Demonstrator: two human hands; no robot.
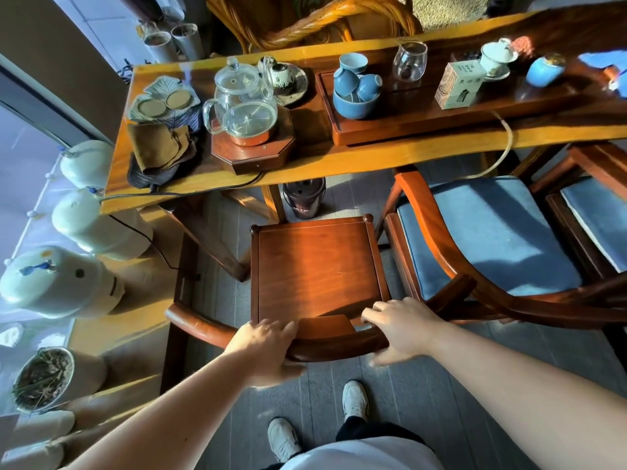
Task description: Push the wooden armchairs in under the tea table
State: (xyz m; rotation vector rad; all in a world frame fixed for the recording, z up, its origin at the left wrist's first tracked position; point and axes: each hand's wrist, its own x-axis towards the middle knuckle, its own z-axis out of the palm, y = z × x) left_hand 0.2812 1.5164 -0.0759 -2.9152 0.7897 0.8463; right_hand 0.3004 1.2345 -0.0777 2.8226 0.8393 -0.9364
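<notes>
A wooden armchair with a bare seat [319, 266] stands in front of me, its front edge just short of the tea table [373, 154]. My left hand [268, 347] is shut on the chair's curved back rail [325, 340]. My right hand [397, 323] rests on the same rail to the right, fingers spread over it. To the right, a second armchair with a blue cushion [488, 235] sits partly under the table. A third cushioned chair [597, 215] shows at the far right edge.
The table carries a glass kettle [244, 100] on an octagonal base, blue cups [356, 89], a glass, a box and a wooden tray. A dark bin [303, 198] stands under the table. White jars [61, 283] line the left side. My feet [354, 400] are behind the chair.
</notes>
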